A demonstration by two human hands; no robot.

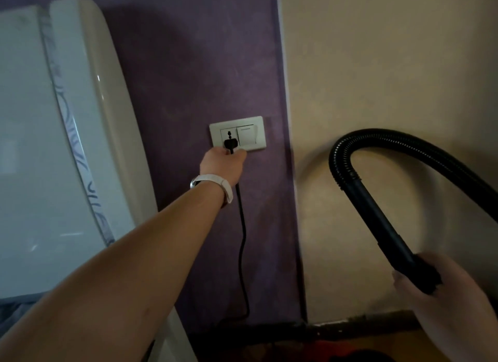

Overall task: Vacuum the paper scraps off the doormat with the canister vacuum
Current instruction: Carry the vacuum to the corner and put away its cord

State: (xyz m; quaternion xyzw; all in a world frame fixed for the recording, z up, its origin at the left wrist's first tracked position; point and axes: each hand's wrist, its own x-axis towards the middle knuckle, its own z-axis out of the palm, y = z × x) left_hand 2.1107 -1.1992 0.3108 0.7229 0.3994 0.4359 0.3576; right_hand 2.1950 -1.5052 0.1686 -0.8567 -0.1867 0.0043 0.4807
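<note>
My left hand (222,163) pinches the plug (231,143) at the wall socket (252,135) while my right hand (444,305) wraps its fingers round the vacuum hose (388,224).

Ribbed matt black plastic hose (404,143), glossy white plastic wall plate (253,124), mottled matt purple wall (188,65)

Frame centre: your left hand (223,164) sits at the plug (230,144) in the wall outlet (250,146), cord (242,240) hanging below. An appliance (67,146) fills the left; the vacuum hose (377,137) arches above your right hand (447,305), lower right.
</note>
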